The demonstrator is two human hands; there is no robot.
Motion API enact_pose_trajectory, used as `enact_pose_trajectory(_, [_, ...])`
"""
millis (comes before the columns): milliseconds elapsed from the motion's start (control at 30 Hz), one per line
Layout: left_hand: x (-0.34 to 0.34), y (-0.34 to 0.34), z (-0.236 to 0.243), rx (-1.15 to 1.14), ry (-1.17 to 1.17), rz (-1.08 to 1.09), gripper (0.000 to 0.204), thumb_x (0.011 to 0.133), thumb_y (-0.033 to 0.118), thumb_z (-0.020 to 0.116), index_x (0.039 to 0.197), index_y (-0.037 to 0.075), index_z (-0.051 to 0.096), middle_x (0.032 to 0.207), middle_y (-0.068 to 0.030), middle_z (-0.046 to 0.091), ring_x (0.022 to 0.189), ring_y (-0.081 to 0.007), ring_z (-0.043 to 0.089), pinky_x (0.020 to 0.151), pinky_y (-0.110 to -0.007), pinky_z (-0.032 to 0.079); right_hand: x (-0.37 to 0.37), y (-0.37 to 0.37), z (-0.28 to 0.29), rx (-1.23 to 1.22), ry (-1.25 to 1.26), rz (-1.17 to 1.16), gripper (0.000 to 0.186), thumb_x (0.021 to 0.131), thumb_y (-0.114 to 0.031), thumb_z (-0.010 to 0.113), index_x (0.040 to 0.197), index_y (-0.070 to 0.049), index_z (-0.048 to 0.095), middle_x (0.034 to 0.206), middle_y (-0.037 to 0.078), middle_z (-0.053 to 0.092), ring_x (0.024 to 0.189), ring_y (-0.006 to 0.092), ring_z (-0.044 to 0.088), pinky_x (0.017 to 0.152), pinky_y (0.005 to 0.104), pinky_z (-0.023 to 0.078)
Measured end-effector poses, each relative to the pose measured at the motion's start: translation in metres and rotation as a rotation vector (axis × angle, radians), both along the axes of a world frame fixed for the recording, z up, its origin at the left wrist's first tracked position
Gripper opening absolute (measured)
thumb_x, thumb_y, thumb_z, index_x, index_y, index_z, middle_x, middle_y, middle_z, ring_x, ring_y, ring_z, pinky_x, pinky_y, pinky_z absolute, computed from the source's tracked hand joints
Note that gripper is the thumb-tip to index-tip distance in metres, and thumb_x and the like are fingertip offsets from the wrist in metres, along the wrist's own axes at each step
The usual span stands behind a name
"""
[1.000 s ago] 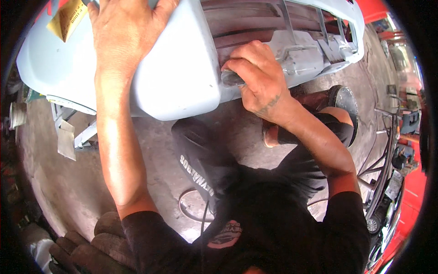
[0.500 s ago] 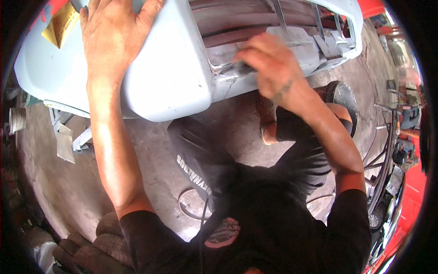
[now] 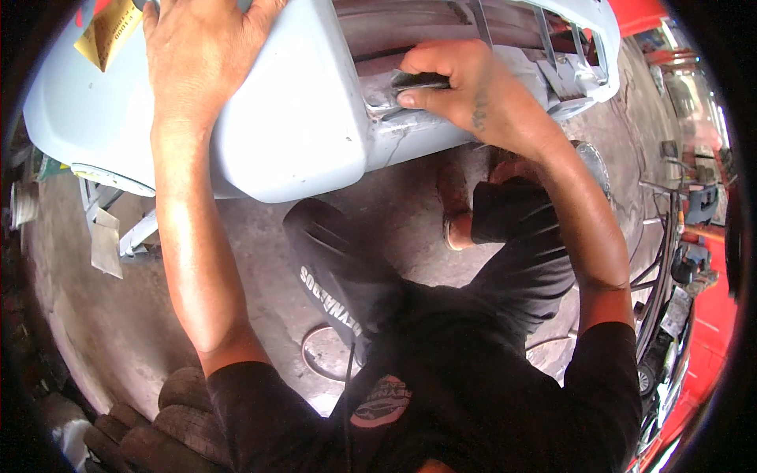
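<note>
A pale blue car bumper point(image 3: 303, 110) spans the top of the view, with an opening point(image 3: 378, 51) crossed by grey struts on its right part. My left hand point(image 3: 201, 67) lies flat on the bumper's left part, fingers stretched toward the top edge, where the tips are cut off. Between the thumb and fingers of my right hand point(image 3: 473, 91) is a folded piece of dark sandpaper point(image 3: 422, 80). It is held at the lower left corner of the opening, by a scuffed grey patch point(image 3: 382, 102). A yellow-brown folded paper sheet point(image 3: 106, 35) rests on the bumper beside my left hand.
A metal stand point(image 3: 138, 232) shows below the bumper's left end. Old tyres point(image 3: 185, 398) are piled at lower left. Several parts and tools point(image 3: 694, 264) line the right side near a red surface point(image 3: 714, 315). A ring-shaped item point(image 3: 315, 370) lies on the concrete floor.
My right hand, blurred before, now shows sharply and has turned, exposing the dark sandpaper in its grip. My left hand stays flat on the bumper. The whole view has shifted slightly.
</note>
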State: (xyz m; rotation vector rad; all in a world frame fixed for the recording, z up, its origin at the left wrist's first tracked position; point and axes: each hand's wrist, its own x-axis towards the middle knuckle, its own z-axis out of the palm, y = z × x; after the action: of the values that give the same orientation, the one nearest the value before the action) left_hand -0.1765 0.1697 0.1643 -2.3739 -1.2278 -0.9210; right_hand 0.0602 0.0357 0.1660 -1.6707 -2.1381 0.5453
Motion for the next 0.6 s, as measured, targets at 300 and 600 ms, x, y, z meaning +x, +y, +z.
enact_pose_trajectory(300, [0.022,-0.014,0.002,0.018,-0.091,0.071,0.061,0.099,0.047,0.061,0.14,0.002,0.062,0.154,-0.0247,0.05,0.151,-0.0433,0.035,0.125,-0.058,0.024,-0.018,0.003,-0.021,0.319,-0.158,0.124,0.015,0.083,-0.006,0.072,0.095,0.001,0.065,0.085,0.022,0.065,0.087,0.0414,0.068,0.08,0.0498,0.054])
enact_pose_trajectory(600, [0.025,-0.025,0.007,0.014,-0.134,0.023,0.056,0.097,0.04,0.066,0.137,0.001,0.065,0.15,-0.025,0.054,0.147,-0.0447,0.04,0.123,-0.054,0.03,-0.02,-0.001,-0.004,0.224,-0.202,0.075,0.022,0.085,-0.015,0.07,0.098,0.002,0.068,0.088,0.023,0.07,0.087,0.0448,0.068,0.082,0.0526,0.055])
